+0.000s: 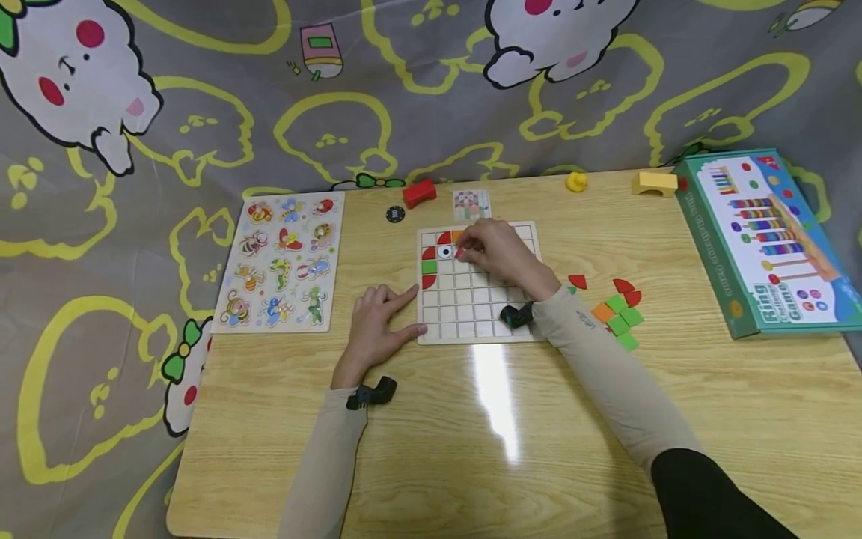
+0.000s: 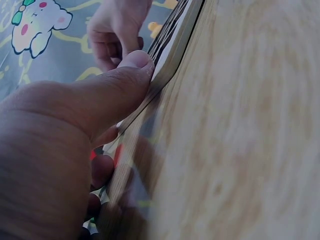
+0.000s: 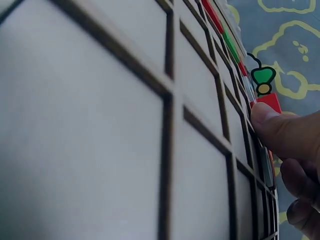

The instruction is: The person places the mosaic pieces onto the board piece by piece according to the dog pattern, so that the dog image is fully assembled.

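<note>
A white gridded wooden board (image 1: 474,311) lies on the table, with red quarter-round tiles, a green square tile (image 1: 429,266), an orange tile (image 1: 456,236) and a round eye tile (image 1: 445,251) in its upper left cells. My right hand (image 1: 501,251) is over the upper part of the board and pinches a small red tile (image 1: 460,253), mostly covered by the fingers. At the board's left side my left hand (image 1: 377,326) rests with thumb and forefinger spread, touching the edge. In the left wrist view the thumb (image 2: 135,60) presses against the board's rim.
Loose green tiles (image 1: 631,317) and red tiles (image 1: 623,286) lie right of the board. Behind it stand a picture card (image 1: 471,204), a red block (image 1: 420,194) and a black disc (image 1: 395,214). An insect puzzle (image 1: 269,258) lies left; a game box (image 1: 774,247) lies right.
</note>
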{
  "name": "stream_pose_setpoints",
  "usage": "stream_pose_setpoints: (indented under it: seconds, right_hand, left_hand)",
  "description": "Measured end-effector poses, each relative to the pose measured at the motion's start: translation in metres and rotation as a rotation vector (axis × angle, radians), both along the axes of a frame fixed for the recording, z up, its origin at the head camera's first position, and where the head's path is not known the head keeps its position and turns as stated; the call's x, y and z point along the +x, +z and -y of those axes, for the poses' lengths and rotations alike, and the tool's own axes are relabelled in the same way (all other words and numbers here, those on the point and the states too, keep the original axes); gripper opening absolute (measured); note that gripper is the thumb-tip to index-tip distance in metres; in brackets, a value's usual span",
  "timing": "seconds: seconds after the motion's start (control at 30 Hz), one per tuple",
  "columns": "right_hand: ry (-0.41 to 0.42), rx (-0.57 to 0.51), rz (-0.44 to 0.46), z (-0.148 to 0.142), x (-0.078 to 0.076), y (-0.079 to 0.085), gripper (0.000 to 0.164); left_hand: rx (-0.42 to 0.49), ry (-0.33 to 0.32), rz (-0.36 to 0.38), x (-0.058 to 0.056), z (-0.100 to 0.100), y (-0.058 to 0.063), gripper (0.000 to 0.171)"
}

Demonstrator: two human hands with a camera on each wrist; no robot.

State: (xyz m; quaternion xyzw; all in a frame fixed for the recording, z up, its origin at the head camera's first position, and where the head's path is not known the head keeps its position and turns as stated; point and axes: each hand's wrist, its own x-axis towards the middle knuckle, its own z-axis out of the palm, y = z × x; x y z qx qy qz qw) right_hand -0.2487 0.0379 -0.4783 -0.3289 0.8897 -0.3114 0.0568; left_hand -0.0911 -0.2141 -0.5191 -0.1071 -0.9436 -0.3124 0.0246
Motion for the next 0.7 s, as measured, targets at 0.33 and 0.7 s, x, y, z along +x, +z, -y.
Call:
stream_pose_setpoints:
  seconds: [0.33,0.7]
  right_hand:
    - [-0.019,0.062,-0.013,-0.002,-0.001,0.007,0.017]
    - [-0.141,-0.029,0.03,-0.092,0.014,0.029,0.026]
  left_hand:
    - [-0.004,-0.008,-0.021,-0.003,-0.003,0.002,0.072]
    - [-0.021,0.003,0.002,0.001,-0.001,0.0,0.073]
